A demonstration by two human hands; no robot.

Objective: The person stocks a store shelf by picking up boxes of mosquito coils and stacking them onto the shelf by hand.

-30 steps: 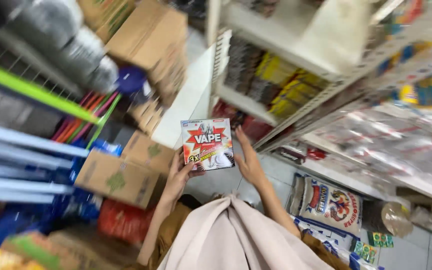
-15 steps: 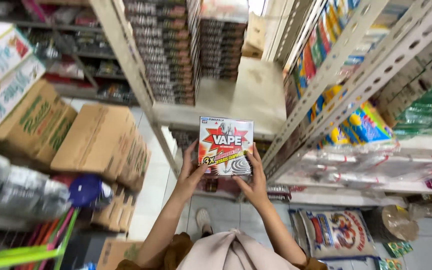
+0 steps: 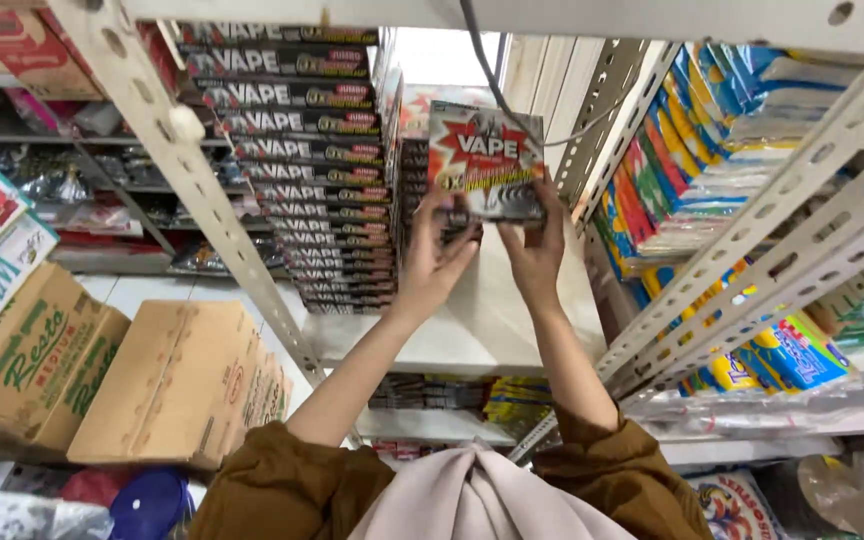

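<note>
White slotted-angle shelving (image 3: 214, 232) fills the view, and its white shelf board (image 3: 472, 330) carries a tall stack of flat dark boxes (image 3: 302, 170) on the left, stacked flat with edges forward and running up to the shelf above. A shorter stack of the same boxes (image 3: 414, 190) sits behind the hands, partly hidden. Bare board lies in front of it. The person holds one flat red-and-grey box (image 3: 485, 160) upright, printed face toward the camera, raised above the board and just in front of the shorter stack, apart from the tall stack. The left hand (image 3: 436, 255) is half open, fingers spread and curled up along the box's lower left edge and back. The right hand (image 3: 534, 245) mirrors it, thumb and fingers pinching the lower right edge. Neither hand wraps the box fully, so the grip is at the bottom only and the top is free. Judgement: the box looks light and stiff, so a bottom-edge hold should do, but it can tip forward. To handle it well, the person should keep both thumbs on the face and lay the box flat before it meets any stack, square to the boxes below. The grey cable (image 3: 492, 80) hanging just above the box is a snag risk. Bright packets (image 3: 672, 180) on the right shelf stay well apart.
</note>
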